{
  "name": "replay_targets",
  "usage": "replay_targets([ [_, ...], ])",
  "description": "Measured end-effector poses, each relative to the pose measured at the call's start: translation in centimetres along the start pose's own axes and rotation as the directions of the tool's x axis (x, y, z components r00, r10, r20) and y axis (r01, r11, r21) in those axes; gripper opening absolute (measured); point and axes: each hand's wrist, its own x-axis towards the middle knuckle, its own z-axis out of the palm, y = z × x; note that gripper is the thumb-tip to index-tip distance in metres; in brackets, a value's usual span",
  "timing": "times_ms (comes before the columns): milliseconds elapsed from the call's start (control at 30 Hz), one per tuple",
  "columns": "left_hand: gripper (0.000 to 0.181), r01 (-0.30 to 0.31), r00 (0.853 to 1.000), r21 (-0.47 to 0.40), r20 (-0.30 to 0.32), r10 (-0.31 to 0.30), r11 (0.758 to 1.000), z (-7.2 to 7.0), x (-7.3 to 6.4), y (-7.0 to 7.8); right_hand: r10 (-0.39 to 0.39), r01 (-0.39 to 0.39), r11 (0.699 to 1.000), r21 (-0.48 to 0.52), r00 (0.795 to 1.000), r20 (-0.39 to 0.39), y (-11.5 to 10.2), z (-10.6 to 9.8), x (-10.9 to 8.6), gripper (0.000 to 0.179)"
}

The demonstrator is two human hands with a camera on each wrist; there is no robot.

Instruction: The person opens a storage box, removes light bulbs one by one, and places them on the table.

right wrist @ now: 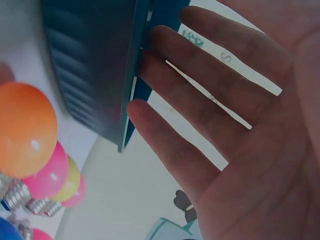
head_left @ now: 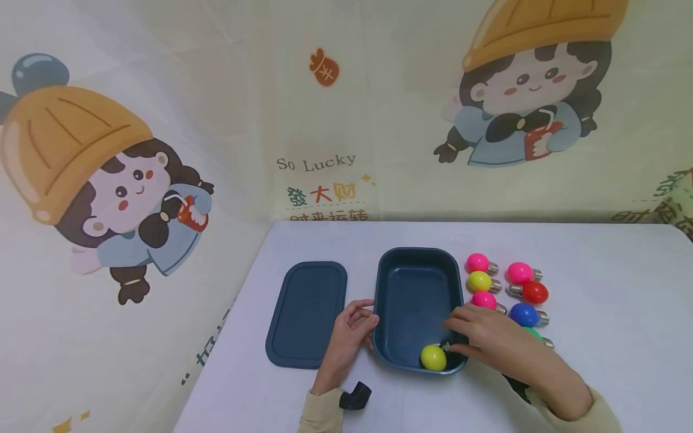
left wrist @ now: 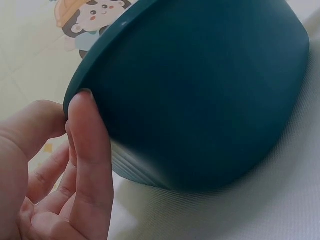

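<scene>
A dark blue rectangular box (head_left: 403, 304) stands on the table, its top uncovered. One yellow light bulb (head_left: 433, 358) lies in its near right corner, screw base toward my right hand. At the left wall, my left hand (head_left: 349, 331) pinches the rim; the left wrist view shows a fingertip under the lip of the box (left wrist: 200, 95). My right hand (head_left: 495, 337) reaches over the right rim, fingertips inside near the bulb's base. In the right wrist view its fingers (right wrist: 200, 112) are straight and spread, with nothing visible between them.
A flat dark blue lid (head_left: 305, 319) lies left of the box. Right of the box are several bulbs, among them a red bulb (head_left: 535, 292), a blue bulb (head_left: 524, 314) and an orange bulb (right wrist: 27, 130). My right forearm hides part of that group in the head view.
</scene>
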Motion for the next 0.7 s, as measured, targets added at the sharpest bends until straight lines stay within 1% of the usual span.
replay_targets([
  [267, 0.043, -0.011, 1.000, 0.000, -0.001, 0.011, 1.000, 0.0, 0.0, 0.0, -0.020, 0.019, 0.999, 0.035, 0.999, 0.042, -0.6, 0.7, 0.6, 0.040],
  [367, 0.042, -0.009, 1.000, -0.002, -0.002, 0.009, 1.000, 0.0, 0.0, 0.0, -0.043, 0.039, 0.998, 0.053, 0.997, 0.064, -0.7, 1.0, 0.9, 0.040],
  [533, 0.044, -0.008, 1.000, 0.003, -0.005, 0.008, 1.000, 0.0, 0.1, 0.0, -0.083, 0.081, 0.996, 0.033, 0.993, 0.080, -0.8, 1.6, 1.2, 0.037],
  [700, 0.044, -0.014, 1.000, 0.008, 0.000, 0.014, 1.000, 0.0, 0.0, 0.1, -0.067, 0.066, 0.998, 0.017, 0.990, 0.122, -0.9, 1.9, 1.5, 0.038],
])
